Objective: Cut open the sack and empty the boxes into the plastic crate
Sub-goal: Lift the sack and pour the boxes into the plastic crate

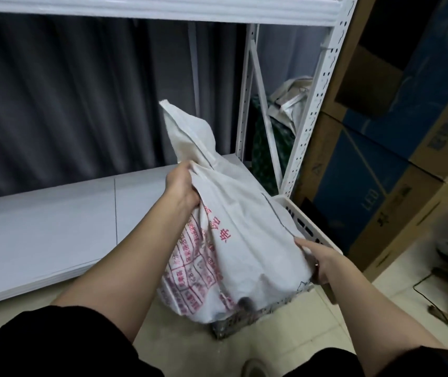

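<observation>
Sack held upright over the crate

Sack (233, 227), white woven with red print, stands in the white plastic crate (309, 229) on the floor, beside the white rack (323, 77). Its body bulges over the crate's near rim, so most of the crate is hidden.

Left hand (183, 186) is clenched round the gathered neck, with the loose top flap standing up above the fist. That grip seems meant to keep the sack upright and to control where its mouth points. Right hand (318, 259) lies against the sack's lower right side; the thumb shows on the cloth, but whether the fingers pinch the fabric or only press it I cannot tell. It looks like a steadying hold against the crate's edge.

No boxes and no cutting tool are visible, and the neck looks closed, so the cutting probably remains to be done.
</observation>
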